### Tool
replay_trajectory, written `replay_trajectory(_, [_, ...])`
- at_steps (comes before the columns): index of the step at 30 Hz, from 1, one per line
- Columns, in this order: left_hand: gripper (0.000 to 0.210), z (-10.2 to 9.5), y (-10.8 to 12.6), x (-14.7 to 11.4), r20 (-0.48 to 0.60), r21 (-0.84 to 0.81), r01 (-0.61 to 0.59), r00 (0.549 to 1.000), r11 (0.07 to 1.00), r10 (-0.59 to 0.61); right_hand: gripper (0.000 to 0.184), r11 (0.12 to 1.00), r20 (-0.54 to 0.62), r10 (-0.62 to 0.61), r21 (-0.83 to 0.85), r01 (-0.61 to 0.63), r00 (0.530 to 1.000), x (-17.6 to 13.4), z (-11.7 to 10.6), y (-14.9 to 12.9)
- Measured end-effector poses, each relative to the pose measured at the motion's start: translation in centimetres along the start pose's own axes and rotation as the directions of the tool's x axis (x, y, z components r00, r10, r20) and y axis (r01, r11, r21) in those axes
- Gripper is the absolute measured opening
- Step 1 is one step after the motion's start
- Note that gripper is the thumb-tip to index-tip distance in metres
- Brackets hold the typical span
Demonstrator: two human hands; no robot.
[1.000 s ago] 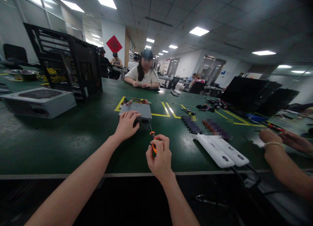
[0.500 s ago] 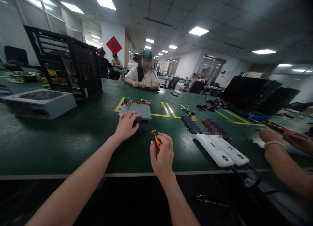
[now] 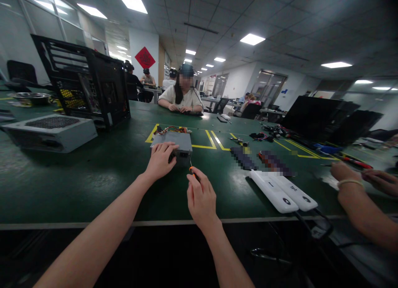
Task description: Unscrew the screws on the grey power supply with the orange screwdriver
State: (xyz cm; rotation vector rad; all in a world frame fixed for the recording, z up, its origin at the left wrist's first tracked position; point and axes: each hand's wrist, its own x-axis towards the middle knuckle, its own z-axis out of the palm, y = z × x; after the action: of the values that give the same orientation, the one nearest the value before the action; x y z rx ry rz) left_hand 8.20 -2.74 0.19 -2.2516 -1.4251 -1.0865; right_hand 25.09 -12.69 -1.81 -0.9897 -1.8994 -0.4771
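A small grey power supply [image 3: 183, 142] sits on the green table in front of me, its face with a socket turned my way. Over its left part lies my left hand [image 3: 161, 158], fingers across the top and thumb at the front, holding it. An orange-and-black screwdriver [image 3: 192, 170] is in my right hand [image 3: 201, 196], and most of its handle is hidden by the fingers. Its thin shaft points up to the lower right corner of the box front; exact contact at the tip is too small to make out. Coloured cables [image 3: 174, 130] bunch behind the box.
To the left stand a black computer case [image 3: 108, 93] and a larger power supply [image 3: 74, 134]. Two white devices [image 3: 273, 192] lie right, near the table edge. Another person's hands [image 3: 345, 174] are at far right. A person [image 3: 180, 97] sits opposite. Cables [image 3: 273, 132] lie further back.
My right hand has shifted slightly left, bringing the screwdriver more upright in view, with more of the handle covered. My left hand and the power supply have stayed put.
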Motion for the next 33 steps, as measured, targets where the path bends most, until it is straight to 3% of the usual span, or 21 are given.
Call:
replay_trajectory(3, [0.038,-0.1,0.0,0.0,0.003,-0.007,0.002,1.000,1.000,-0.002,0.026,1.000,-0.024,-0.018,-0.020,0.017,1.000,-0.2,0.2,0.0])
replay_trajectory(10, [0.039,-0.2,0.1,0.0,0.016,-0.017,0.018,1.000,1.000,-0.018,0.013,0.992,-0.085,0.127,0.001,-0.128,0.988,0.0,-0.3,-0.1])
replay_trajectory(17, [0.039,-0.2,0.1,0.0,0.014,-0.018,0.015,1.000,1.000,-0.015,0.033,1.000,-0.022,0.009,-0.004,-0.009,1.000,0.2,-0.1,-0.3])
replay_trajectory(20, [0.039,-0.2,0.1,0.0,0.012,-0.017,0.012,1.000,1.000,-0.012,0.028,0.999,0.000,-0.032,0.029,0.032,0.999,0.0,0.1,-0.1])
replay_trajectory(24, [0.039,-0.1,0.1,-0.1,0.010,-0.010,0.012,1.000,1.000,-0.012,0.016,0.991,-0.026,0.046,0.124,-0.042,0.999,-0.1,-0.1,0.0])
replay_trajectory(30, [0.039,-0.2,0.1,0.0,0.017,-0.022,0.017,1.000,1.000,-0.016,0.033,0.959,0.111,0.072,0.264,-0.100,0.991,0.3,-1.1,-0.5])
replay_trajectory(33, [0.039,-0.3,0.1,0.0,0.020,-0.028,0.016,1.000,0.999,-0.016,0.038,0.958,0.109,0.045,0.275,-0.074,0.993,0.4,-1.2,-0.5])
